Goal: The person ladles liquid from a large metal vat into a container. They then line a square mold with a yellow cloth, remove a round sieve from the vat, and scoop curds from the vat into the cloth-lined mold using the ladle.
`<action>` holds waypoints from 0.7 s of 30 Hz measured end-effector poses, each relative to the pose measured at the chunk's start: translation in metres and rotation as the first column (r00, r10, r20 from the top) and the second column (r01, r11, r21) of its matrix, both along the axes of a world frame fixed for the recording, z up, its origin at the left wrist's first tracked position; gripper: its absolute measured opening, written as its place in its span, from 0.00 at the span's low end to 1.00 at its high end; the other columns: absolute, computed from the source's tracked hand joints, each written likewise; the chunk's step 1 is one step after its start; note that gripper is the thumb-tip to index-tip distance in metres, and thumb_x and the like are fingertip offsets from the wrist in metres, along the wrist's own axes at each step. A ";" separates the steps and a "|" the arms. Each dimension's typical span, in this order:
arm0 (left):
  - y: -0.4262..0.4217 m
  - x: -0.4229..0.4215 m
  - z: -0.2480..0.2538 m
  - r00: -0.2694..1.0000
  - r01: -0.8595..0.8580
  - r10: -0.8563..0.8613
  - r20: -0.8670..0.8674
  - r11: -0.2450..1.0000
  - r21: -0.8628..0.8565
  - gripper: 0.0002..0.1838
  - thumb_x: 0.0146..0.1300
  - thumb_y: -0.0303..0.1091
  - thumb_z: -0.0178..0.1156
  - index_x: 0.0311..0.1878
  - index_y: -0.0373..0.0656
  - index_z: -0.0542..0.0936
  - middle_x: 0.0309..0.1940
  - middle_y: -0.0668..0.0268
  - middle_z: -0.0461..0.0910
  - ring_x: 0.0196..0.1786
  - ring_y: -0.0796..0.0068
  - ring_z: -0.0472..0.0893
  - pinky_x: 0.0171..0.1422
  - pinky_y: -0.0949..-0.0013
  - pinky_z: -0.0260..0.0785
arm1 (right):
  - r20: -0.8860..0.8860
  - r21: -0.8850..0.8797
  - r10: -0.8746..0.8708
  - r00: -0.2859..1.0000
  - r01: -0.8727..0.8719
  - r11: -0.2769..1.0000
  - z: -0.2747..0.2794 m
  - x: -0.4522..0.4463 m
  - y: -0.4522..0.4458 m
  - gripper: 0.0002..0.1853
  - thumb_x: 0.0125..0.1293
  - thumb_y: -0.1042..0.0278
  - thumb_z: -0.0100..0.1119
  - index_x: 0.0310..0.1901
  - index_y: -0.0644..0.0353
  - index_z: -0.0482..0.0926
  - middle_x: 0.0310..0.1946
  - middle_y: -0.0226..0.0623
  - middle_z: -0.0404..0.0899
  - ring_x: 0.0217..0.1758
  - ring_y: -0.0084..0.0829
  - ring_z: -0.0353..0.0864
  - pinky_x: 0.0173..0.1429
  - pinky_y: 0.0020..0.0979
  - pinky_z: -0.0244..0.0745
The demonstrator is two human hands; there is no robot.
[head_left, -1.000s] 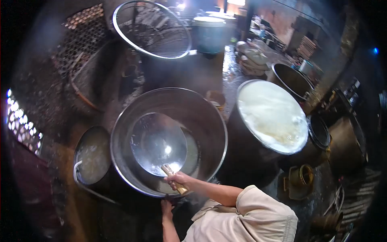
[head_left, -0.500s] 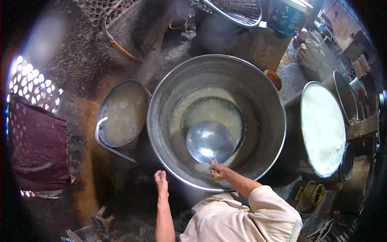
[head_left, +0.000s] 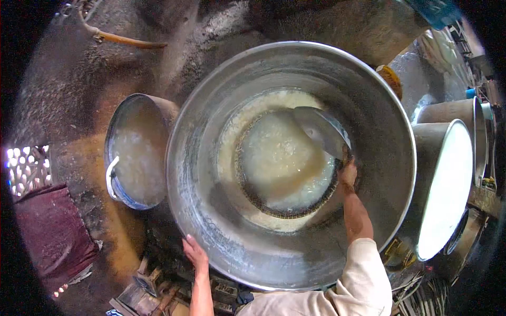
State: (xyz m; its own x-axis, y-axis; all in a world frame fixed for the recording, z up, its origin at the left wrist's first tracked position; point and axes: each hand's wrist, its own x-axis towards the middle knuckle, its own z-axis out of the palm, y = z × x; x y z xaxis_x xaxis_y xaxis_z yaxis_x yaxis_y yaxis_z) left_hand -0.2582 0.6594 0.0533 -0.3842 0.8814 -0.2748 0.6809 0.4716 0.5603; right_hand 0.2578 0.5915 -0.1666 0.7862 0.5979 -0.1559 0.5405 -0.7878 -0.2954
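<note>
The tool in use is a wide, shallow, round grey metal ladle (head_left: 322, 130) with a short brown handle (head_left: 346, 153). Its surface is smooth, with a bright strip along the right-hand edge. The ladle sits tilted, so its round outline appears narrowed.

The ladle is inside a broad, deep, round grey metal pot (head_left: 382, 158), right of the pot's centre. Below it, a cloudy, yellowish-white liquid (head_left: 279, 152) with small bright specks fills a dark, rough-edged ring (head_left: 246, 197); a cream-coloured band (head_left: 228, 145) surrounds that ring. The ladle's left part overlaps the liquid in view; I cannot tell how deep its edge sits.

Right hand: my right hand (head_left: 347, 174) has its fingers closed around the handle. The ladle's metal extends forward and to the left of these fingers, away from my body. The forearm reaches over the near wall of the pot.

Left hand: my left hand (head_left: 196, 254) is at the lower-left outside of the pot, its fingers partly bent beside the rim. I cannot tell whether they grip it. The ladle is well apart from these fingers, across the pot.

Adjacent vessels: a grey metal container (head_left: 163, 108) of cloudy liquid at left; a tall grey metal vessel (head_left: 428, 145) with a bright white top surface at right.
</note>
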 end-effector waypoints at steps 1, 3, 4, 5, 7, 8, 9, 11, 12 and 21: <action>0.001 0.001 -0.001 1.000 -0.006 0.006 -0.012 1.000 -0.014 0.27 0.68 0.45 0.38 0.52 0.24 0.65 0.46 0.40 0.71 0.49 0.48 0.72 0.52 0.60 0.62 | 0.016 -0.049 0.045 0.999 -0.044 0.998 -0.024 0.000 0.000 0.21 0.55 0.63 0.53 0.48 0.62 0.64 0.25 0.55 0.76 0.30 0.54 0.76 0.35 0.49 0.71; 0.000 0.001 -0.004 0.998 -0.035 0.035 -0.049 0.999 0.009 0.28 0.68 0.46 0.38 0.52 0.23 0.65 0.48 0.40 0.70 0.50 0.49 0.71 0.55 0.60 0.61 | -0.103 -0.059 -0.040 0.994 0.034 0.998 -0.065 -0.012 -0.007 0.22 0.55 0.61 0.53 0.49 0.63 0.66 0.20 0.50 0.75 0.23 0.52 0.75 0.30 0.47 0.71; -0.003 -0.002 -0.005 0.997 -0.042 0.042 -0.065 0.999 -0.002 0.28 0.68 0.46 0.38 0.52 0.23 0.65 0.48 0.40 0.70 0.50 0.49 0.71 0.55 0.60 0.61 | -0.175 -0.013 0.096 0.980 -0.100 0.995 -0.098 -0.021 -0.025 0.23 0.54 0.63 0.53 0.51 0.63 0.64 0.21 0.49 0.75 0.22 0.48 0.75 0.27 0.44 0.70; -0.003 -0.005 -0.006 0.998 -0.022 0.023 -0.057 1.000 0.014 0.28 0.68 0.46 0.38 0.53 0.24 0.65 0.49 0.40 0.70 0.51 0.49 0.71 0.55 0.60 0.60 | -0.250 0.047 0.228 0.941 -0.224 0.973 -0.132 -0.029 -0.043 0.25 0.54 0.65 0.54 0.53 0.63 0.63 0.22 0.48 0.75 0.21 0.43 0.76 0.24 0.42 0.70; 0.001 0.003 -0.003 0.998 -0.049 0.049 -0.030 0.999 -0.002 0.28 0.68 0.46 0.39 0.54 0.24 0.64 0.51 0.40 0.68 0.52 0.49 0.70 0.57 0.59 0.59 | -0.572 0.116 0.135 0.809 -0.083 0.990 -0.169 -0.070 -0.071 0.18 0.54 0.64 0.54 0.46 0.60 0.67 0.28 0.44 0.74 0.28 0.37 0.75 0.30 0.38 0.70; 0.002 0.004 -0.006 0.998 -0.057 0.056 -0.037 0.998 -0.002 0.28 0.68 0.46 0.39 0.54 0.24 0.64 0.51 0.40 0.68 0.52 0.49 0.70 0.57 0.59 0.59 | -0.805 0.156 0.007 0.593 0.200 0.967 -0.182 -0.094 -0.084 0.15 0.55 0.63 0.55 0.43 0.58 0.68 0.31 0.41 0.74 0.32 0.34 0.74 0.33 0.36 0.70; 0.001 0.000 -0.007 0.997 -0.043 0.042 -0.057 0.999 -0.015 0.28 0.68 0.46 0.39 0.54 0.24 0.65 0.51 0.41 0.69 0.52 0.49 0.70 0.57 0.60 0.60 | -0.991 0.069 -0.025 0.133 0.653 0.754 -0.186 -0.118 -0.091 0.12 0.55 0.62 0.55 0.39 0.56 0.70 0.34 0.39 0.73 0.35 0.31 0.74 0.36 0.34 0.69; -0.004 -0.009 -0.010 0.996 -0.030 0.028 -0.080 0.999 -0.020 0.28 0.68 0.46 0.39 0.54 0.25 0.65 0.50 0.42 0.69 0.52 0.50 0.70 0.56 0.60 0.60 | -0.987 -0.097 0.052 -0.154 0.816 0.569 -0.189 -0.161 -0.108 0.08 0.55 0.63 0.56 0.33 0.56 0.72 0.33 0.36 0.73 0.35 0.28 0.73 0.35 0.31 0.69; -0.007 -0.017 -0.017 0.994 0.003 -0.001 -0.112 1.000 0.014 0.28 0.68 0.47 0.39 0.52 0.25 0.66 0.49 0.42 0.70 0.50 0.50 0.71 0.55 0.60 0.60 | -0.983 -0.093 0.074 -0.167 0.806 0.585 -0.198 -0.183 -0.122 0.07 0.54 0.64 0.57 0.30 0.57 0.72 0.29 0.36 0.74 0.30 0.28 0.73 0.32 0.31 0.69; -0.001 -0.002 -0.001 0.995 0.080 -0.086 0.048 0.988 0.129 0.30 0.67 0.50 0.39 0.47 0.25 0.68 0.43 0.43 0.73 0.46 0.49 0.73 0.51 0.58 0.62 | -0.915 -0.401 -0.335 -0.225 0.423 0.812 0.002 -0.260 -0.080 0.03 0.50 0.76 0.57 0.25 0.61 0.72 0.16 0.32 0.70 0.14 0.26 0.70 0.15 0.29 0.67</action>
State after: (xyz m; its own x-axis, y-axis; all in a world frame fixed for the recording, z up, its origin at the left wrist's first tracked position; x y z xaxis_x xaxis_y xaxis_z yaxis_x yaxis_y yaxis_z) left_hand -0.2604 0.6586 0.0526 -0.2961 0.9387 -0.1768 0.6823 0.3374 0.6486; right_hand -0.0023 0.5117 -0.1644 -0.0607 0.2971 -0.9529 -0.7142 -0.6798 -0.1665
